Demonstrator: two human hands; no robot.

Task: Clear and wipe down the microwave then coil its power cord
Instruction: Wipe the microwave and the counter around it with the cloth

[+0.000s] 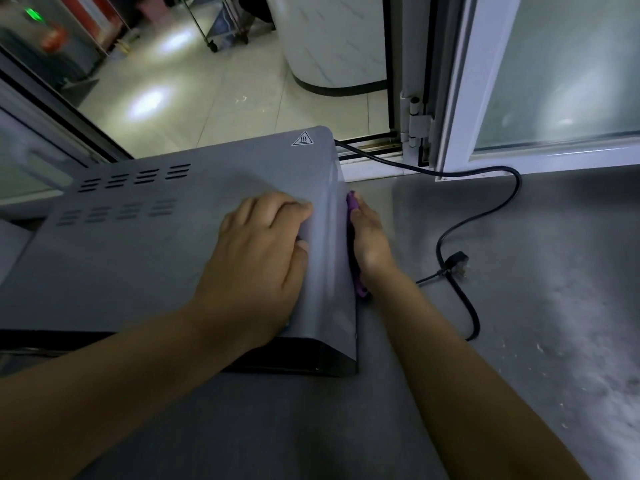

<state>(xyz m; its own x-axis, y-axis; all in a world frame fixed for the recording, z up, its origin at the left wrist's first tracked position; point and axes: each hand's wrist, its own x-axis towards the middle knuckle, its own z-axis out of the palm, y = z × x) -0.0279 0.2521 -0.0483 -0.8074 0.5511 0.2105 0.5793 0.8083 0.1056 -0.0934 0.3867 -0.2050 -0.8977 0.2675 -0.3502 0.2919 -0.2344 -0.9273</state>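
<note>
A grey microwave (pixel 156 251) stands on the grey counter (pixel 519 341), seen from above with vent slots on its top. My left hand (pixel 258 258) rests flat on the top near the right edge, fingers straight. My right hand (pixel 369 237) presses a purple cloth (pixel 353 209) against the microwave's right side wall; most of the cloth is hidden between hand and wall. The black power cord (pixel 485 199) runs from the microwave's back corner, loops across the counter, and its plug (pixel 459 263) lies loose on the surface.
A white-framed window (pixel 554 81) with frosted glass stands open behind the counter at the right, its hinge beside the cord. Beyond the opening lies a tiled floor, a white rounded pillar (pixel 332 39) and a wheeled metal rack. The counter's right part looks smeared.
</note>
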